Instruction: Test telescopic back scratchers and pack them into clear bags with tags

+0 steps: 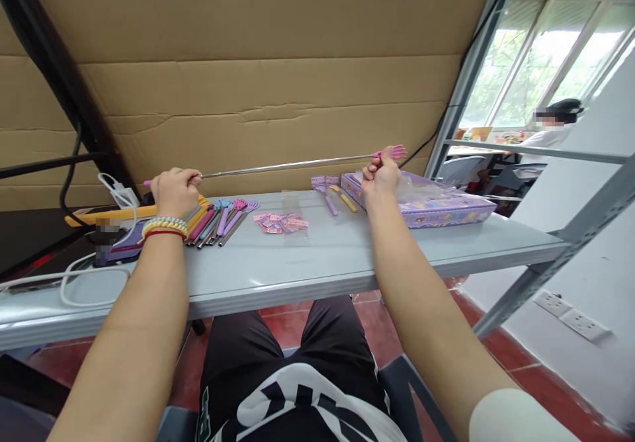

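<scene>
A telescopic back scratcher [288,165] is stretched out long between my two hands, above the shelf top. My left hand [174,192] is closed round its pink handle end. The fingers of my right hand [381,176] pinch the other end, just below the pink claw-shaped head. Below and right of my left hand lies a row of several collapsed back scratchers [223,220] in purple, pink, blue and yellow. Small pink printed cards [281,223] lie on a clear plastic bag in the middle. Near my right hand is a purple printed box [446,210] with clear plastic in it.
A purple scratcher [327,197] and a yellow one [346,199] lie left of the box. Cardboard [278,85] backs the grey tabletop [278,270]. White cables [94,270] and dark devices are at left. Another person [550,131] sits far right by the windows.
</scene>
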Demonstrator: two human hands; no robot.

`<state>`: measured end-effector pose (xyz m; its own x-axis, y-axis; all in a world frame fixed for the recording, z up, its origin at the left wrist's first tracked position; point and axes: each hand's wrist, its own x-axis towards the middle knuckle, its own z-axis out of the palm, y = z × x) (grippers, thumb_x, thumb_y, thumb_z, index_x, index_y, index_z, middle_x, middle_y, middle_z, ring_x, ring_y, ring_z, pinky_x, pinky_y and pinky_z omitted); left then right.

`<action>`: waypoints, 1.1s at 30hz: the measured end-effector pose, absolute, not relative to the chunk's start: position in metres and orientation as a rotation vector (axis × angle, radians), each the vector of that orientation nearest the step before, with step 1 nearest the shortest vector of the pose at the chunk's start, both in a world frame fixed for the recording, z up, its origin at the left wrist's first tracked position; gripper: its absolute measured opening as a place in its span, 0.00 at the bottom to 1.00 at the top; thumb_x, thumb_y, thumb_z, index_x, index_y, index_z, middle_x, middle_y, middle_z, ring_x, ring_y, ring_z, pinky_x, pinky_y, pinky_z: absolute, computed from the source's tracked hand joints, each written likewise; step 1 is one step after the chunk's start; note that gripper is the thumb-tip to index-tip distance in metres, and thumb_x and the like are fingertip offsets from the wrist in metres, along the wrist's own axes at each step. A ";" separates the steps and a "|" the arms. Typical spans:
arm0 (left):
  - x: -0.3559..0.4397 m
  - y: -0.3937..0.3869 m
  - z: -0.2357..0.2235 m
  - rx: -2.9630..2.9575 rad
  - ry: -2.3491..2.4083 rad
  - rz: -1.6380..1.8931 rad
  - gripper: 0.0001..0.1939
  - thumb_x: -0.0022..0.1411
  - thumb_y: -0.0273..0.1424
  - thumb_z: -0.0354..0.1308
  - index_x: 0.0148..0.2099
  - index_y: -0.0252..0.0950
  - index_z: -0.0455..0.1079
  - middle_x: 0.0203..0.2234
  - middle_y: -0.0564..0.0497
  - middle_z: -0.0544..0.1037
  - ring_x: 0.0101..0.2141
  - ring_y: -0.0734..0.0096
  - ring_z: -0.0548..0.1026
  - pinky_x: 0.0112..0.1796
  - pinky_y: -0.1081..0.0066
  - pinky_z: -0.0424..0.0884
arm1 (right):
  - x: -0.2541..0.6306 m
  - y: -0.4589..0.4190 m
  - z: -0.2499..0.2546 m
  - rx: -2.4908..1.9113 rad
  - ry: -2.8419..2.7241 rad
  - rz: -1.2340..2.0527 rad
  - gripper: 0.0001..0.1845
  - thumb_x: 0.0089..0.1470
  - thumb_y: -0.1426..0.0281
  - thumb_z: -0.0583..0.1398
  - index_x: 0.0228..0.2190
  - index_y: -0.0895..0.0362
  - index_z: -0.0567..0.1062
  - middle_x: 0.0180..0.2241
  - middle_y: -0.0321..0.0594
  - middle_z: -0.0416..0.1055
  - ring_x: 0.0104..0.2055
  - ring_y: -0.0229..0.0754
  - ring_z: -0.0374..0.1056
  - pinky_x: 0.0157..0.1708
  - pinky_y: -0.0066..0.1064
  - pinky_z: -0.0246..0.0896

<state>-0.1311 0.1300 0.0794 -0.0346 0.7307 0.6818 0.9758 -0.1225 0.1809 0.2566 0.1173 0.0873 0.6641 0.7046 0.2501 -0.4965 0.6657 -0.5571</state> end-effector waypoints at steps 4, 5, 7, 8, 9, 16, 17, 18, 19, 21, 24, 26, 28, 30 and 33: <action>-0.142 0.135 0.078 -1.825 -1.827 -0.929 0.19 0.61 0.33 0.45 0.47 0.36 0.73 0.43 0.47 0.76 0.43 0.63 0.67 0.43 0.66 0.57 | 0.264 0.118 0.089 -0.473 -0.327 0.632 0.22 0.56 0.56 0.58 0.21 0.55 0.56 0.15 0.24 0.51 0.11 0.25 0.45 0.08 0.18 0.41; -0.144 0.136 0.077 -1.808 -1.827 -0.931 0.19 0.60 0.33 0.45 0.47 0.35 0.73 0.43 0.47 0.76 0.42 0.64 0.67 0.42 0.67 0.57 | 0.267 0.118 0.089 -0.471 -0.274 0.610 0.22 0.57 0.57 0.57 0.21 0.55 0.55 0.15 0.24 0.49 0.11 0.25 0.44 0.08 0.18 0.41; -0.146 0.139 0.075 -1.803 -1.814 -0.928 0.19 0.60 0.33 0.45 0.47 0.35 0.73 0.42 0.47 0.76 0.41 0.64 0.67 0.42 0.67 0.57 | 0.272 0.118 0.089 -0.452 -0.183 0.576 0.22 0.57 0.58 0.57 0.21 0.55 0.54 0.15 0.23 0.47 0.11 0.25 0.42 0.07 0.18 0.40; -0.147 0.140 0.074 -1.794 -1.809 -0.934 0.19 0.60 0.33 0.45 0.47 0.35 0.73 0.42 0.47 0.75 0.41 0.64 0.67 0.42 0.66 0.56 | 0.275 0.117 0.089 -0.438 -0.157 0.564 0.22 0.58 0.58 0.57 0.21 0.55 0.54 0.16 0.24 0.46 0.11 0.25 0.42 0.07 0.17 0.40; -0.147 0.140 0.073 -1.781 -1.805 -0.944 0.19 0.60 0.33 0.45 0.47 0.35 0.73 0.41 0.47 0.75 0.40 0.63 0.67 0.42 0.66 0.56 | 0.276 0.117 0.090 -0.427 -0.146 0.553 0.22 0.58 0.59 0.57 0.21 0.55 0.53 0.16 0.24 0.46 0.12 0.25 0.42 0.08 0.17 0.40; -0.146 0.137 0.070 -1.720 -1.716 -1.083 0.21 0.64 0.35 0.39 0.48 0.37 0.71 0.41 0.49 0.73 0.44 0.64 0.63 0.49 0.64 0.51 | 0.281 0.115 0.091 -0.402 -0.161 0.552 0.21 0.59 0.60 0.55 0.22 0.55 0.53 0.17 0.24 0.45 0.13 0.25 0.42 0.09 0.17 0.40; -0.145 0.136 0.071 -1.709 -1.723 -1.108 0.21 0.64 0.36 0.40 0.47 0.37 0.72 0.41 0.49 0.73 0.45 0.63 0.63 0.50 0.63 0.49 | 0.282 0.115 0.091 -0.399 -0.162 0.560 0.21 0.59 0.60 0.54 0.22 0.55 0.52 0.16 0.24 0.45 0.12 0.25 0.41 0.09 0.17 0.39; -0.143 0.135 0.071 -1.704 -1.732 -1.134 0.20 0.64 0.36 0.41 0.47 0.37 0.72 0.42 0.49 0.73 0.46 0.63 0.63 0.51 0.62 0.48 | 0.282 0.115 0.091 -0.399 -0.162 0.571 0.21 0.60 0.59 0.53 0.22 0.55 0.52 0.16 0.24 0.45 0.12 0.25 0.41 0.09 0.17 0.39; -0.141 0.134 0.072 -1.700 -1.740 -1.163 0.20 0.63 0.37 0.42 0.46 0.38 0.72 0.43 0.48 0.74 0.47 0.62 0.63 0.51 0.60 0.47 | 0.282 0.115 0.090 -0.400 -0.157 0.589 0.22 0.60 0.57 0.52 0.21 0.55 0.52 0.16 0.24 0.43 0.12 0.25 0.40 0.09 0.17 0.38; -0.137 0.132 0.075 -1.731 -1.744 -1.196 0.18 0.61 0.38 0.45 0.44 0.37 0.72 0.44 0.47 0.74 0.49 0.61 0.62 0.51 0.59 0.48 | 0.282 0.115 0.090 -0.402 -0.134 0.636 0.23 0.61 0.55 0.49 0.21 0.55 0.51 0.15 0.24 0.41 0.11 0.26 0.39 0.09 0.18 0.37; -0.132 0.130 0.077 -1.738 -1.785 -1.184 0.19 0.61 0.37 0.44 0.39 0.33 0.74 0.38 0.45 0.77 0.46 0.62 0.64 0.49 0.60 0.51 | 0.280 0.114 0.090 -0.397 -0.118 0.690 0.24 0.62 0.55 0.47 0.20 0.55 0.50 0.14 0.24 0.38 0.11 0.27 0.38 0.08 0.18 0.36; -0.130 0.128 0.078 -1.622 -1.864 -1.161 0.24 0.64 0.37 0.38 0.36 0.31 0.75 0.32 0.43 0.77 0.41 0.61 0.65 0.47 0.60 0.52 | 0.278 0.113 0.090 -0.395 -0.136 0.704 0.24 0.63 0.56 0.47 0.20 0.55 0.51 0.14 0.24 0.39 0.11 0.26 0.38 0.09 0.19 0.35; -0.130 0.126 0.078 -1.472 -1.945 -1.137 0.28 0.65 0.36 0.35 0.39 0.29 0.76 0.28 0.42 0.77 0.37 0.60 0.66 0.45 0.59 0.53 | 0.276 0.113 0.090 -0.404 -0.165 0.706 0.24 0.63 0.57 0.48 0.20 0.55 0.52 0.15 0.24 0.41 0.11 0.26 0.38 0.09 0.19 0.36; -0.131 0.125 0.078 -1.379 -1.991 -1.123 0.27 0.64 0.36 0.37 0.42 0.27 0.77 0.28 0.41 0.77 0.34 0.60 0.66 0.43 0.59 0.54 | 0.276 0.114 0.091 -0.420 -0.194 0.677 0.23 0.62 0.57 0.50 0.20 0.56 0.53 0.15 0.24 0.44 0.12 0.25 0.38 0.09 0.19 0.37; -0.132 0.126 0.077 -1.267 -1.991 -1.157 0.26 0.61 0.33 0.40 0.41 0.26 0.78 0.27 0.40 0.78 0.31 0.61 0.66 0.44 0.58 0.54 | 0.278 0.114 0.093 -0.450 -0.191 0.597 0.22 0.61 0.57 0.52 0.21 0.56 0.54 0.17 0.25 0.47 0.13 0.24 0.40 0.09 0.18 0.37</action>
